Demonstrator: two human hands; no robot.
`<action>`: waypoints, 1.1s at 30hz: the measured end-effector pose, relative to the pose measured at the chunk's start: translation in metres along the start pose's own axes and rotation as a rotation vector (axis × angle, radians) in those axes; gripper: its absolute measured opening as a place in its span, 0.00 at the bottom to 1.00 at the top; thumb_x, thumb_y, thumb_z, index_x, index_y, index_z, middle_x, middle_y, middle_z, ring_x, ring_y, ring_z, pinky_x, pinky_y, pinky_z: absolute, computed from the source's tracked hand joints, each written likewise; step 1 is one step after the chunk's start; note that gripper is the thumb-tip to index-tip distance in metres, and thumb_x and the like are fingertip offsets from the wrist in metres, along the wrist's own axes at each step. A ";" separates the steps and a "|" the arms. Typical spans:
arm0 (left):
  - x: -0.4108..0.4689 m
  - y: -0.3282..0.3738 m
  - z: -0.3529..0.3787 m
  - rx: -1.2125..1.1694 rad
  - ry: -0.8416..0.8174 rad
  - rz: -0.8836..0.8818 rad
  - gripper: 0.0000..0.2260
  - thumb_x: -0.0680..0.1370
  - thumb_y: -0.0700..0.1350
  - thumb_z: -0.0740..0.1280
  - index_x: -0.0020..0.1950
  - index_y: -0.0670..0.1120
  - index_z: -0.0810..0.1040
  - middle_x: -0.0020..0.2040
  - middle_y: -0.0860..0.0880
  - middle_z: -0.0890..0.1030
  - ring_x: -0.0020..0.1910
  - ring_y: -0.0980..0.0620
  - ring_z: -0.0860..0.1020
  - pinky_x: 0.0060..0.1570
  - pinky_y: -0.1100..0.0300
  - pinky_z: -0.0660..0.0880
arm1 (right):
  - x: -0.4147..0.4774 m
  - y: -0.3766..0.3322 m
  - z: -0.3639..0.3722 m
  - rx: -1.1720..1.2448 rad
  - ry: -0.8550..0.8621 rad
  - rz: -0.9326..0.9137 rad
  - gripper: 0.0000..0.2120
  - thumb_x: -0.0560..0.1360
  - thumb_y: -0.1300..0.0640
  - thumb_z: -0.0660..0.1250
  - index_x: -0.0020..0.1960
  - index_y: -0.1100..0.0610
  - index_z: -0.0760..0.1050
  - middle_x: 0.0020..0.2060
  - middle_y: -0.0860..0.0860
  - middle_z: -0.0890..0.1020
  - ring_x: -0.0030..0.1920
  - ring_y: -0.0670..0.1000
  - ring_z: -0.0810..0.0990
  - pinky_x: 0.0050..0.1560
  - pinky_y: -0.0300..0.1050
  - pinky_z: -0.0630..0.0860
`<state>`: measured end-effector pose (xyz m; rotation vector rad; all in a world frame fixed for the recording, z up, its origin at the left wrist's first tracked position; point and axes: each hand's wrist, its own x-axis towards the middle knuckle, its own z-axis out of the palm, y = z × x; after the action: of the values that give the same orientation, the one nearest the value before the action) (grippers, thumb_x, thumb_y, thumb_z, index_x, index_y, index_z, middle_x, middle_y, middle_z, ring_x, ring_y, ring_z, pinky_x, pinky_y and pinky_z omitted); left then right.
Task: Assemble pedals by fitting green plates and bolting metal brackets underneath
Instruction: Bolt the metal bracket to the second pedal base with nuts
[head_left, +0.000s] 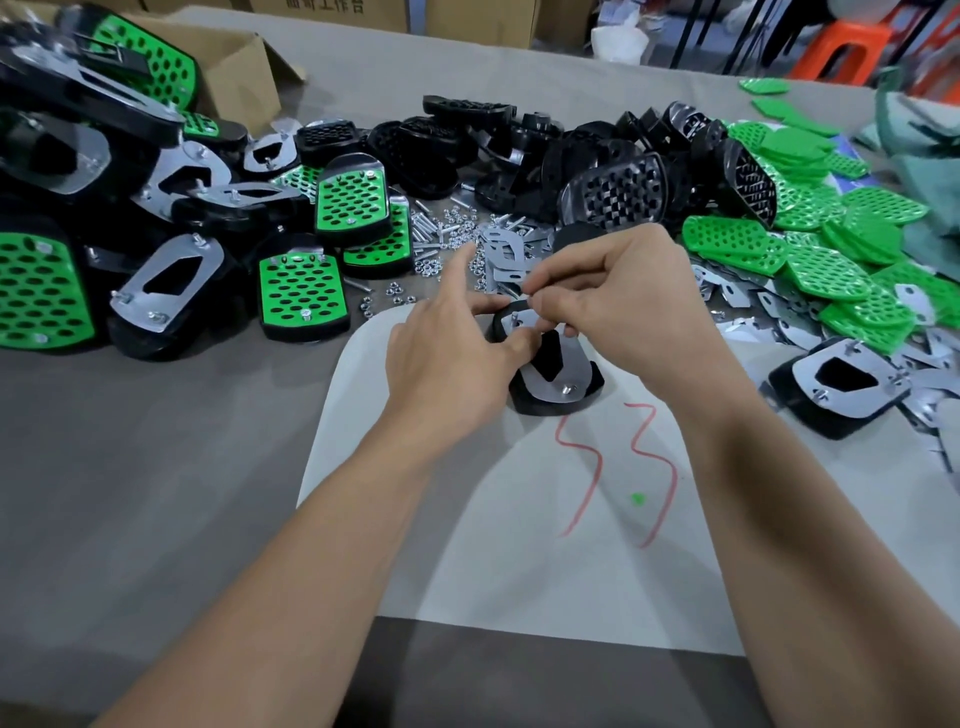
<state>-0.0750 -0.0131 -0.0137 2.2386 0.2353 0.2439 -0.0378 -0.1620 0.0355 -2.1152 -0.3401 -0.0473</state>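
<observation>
The desk (156, 467), draped in grey cloth, is filling the head view. A white sheet (519, 571) marked in red is lying at its near middle. A heap of finished pedals (301, 291), some showing green faces and some showing bracketed undersides, is spreading across the left in front of an open cardboard box (234, 67). Bare black pedal bodies (519, 156) are piling up along the far middle, and loose green plates (831, 260) are heaping up on the right. A second upturned pedal (841, 384) is lying just right of the sheet.

The left hand (457, 353) is gripping the left edge of the pedal in work (550, 402), thumb and curled fingers closing on it while the index finger is pointing straight away. The right hand (634, 306) is reaching in from the right, thumb and index finger pressed together in a pinch over the far end of the pedal. The small part between them is hidden.

The pedal in work is sitting underside up on the far edge of the white sheet, between the two hands. A metal bracket (566, 371) is lying flat on it, and a bolt end (567, 388) is standing up through the bracket's near end.

Spare brackets (504, 254) are overlapping just beyond the hands, and loose nuts and bolts (441, 228) are scattering beside them.
</observation>
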 end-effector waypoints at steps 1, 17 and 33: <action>0.000 0.000 0.000 0.002 -0.003 0.003 0.41 0.73 0.59 0.74 0.81 0.57 0.57 0.58 0.65 0.82 0.60 0.50 0.77 0.59 0.46 0.73 | 0.000 0.001 0.000 -0.009 0.006 0.000 0.11 0.68 0.66 0.71 0.40 0.51 0.86 0.29 0.47 0.85 0.33 0.45 0.86 0.39 0.42 0.80; -0.013 0.007 -0.009 -0.085 -0.065 -0.048 0.35 0.71 0.61 0.67 0.78 0.65 0.60 0.64 0.66 0.80 0.64 0.56 0.74 0.68 0.49 0.66 | -0.001 0.003 0.004 -0.074 0.014 -0.003 0.12 0.68 0.63 0.72 0.40 0.46 0.87 0.30 0.46 0.84 0.31 0.43 0.81 0.40 0.40 0.81; -0.010 0.008 -0.010 0.011 -0.095 -0.032 0.30 0.76 0.54 0.71 0.76 0.64 0.66 0.63 0.66 0.81 0.66 0.53 0.76 0.68 0.48 0.67 | 0.001 0.005 0.005 -0.065 -0.042 0.042 0.10 0.67 0.61 0.79 0.37 0.45 0.87 0.30 0.50 0.84 0.32 0.46 0.79 0.39 0.45 0.79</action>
<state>-0.0862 -0.0131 -0.0021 2.2487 0.2213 0.1190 -0.0361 -0.1599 0.0285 -2.1894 -0.3227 0.0106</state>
